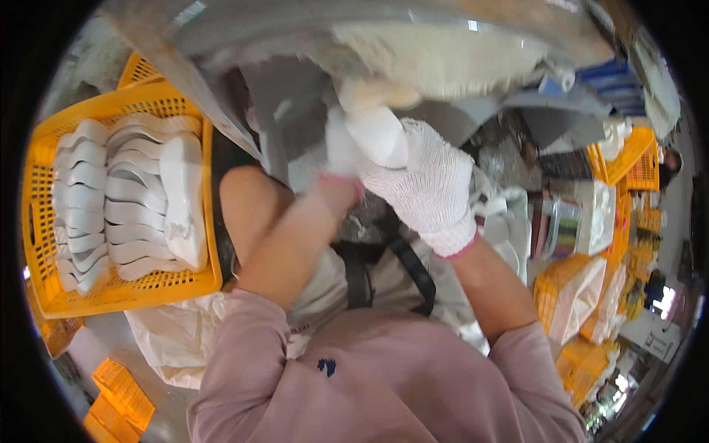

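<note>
At upper centre, close under a grey machine: white piece, long axis slanting up-left, its lower end hidden. Right hand, white-gloved, wrapped tight around it; left hand mostly hidden, grip unclear. Yellow crate of white pieces at left.

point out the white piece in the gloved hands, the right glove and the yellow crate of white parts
white piece [378, 133], head view, on its rounded middle between the gloves
right hand [428, 184], head view, on the back of the knit glove
yellow crate [118, 292], head view, on its near mesh wall
</note>
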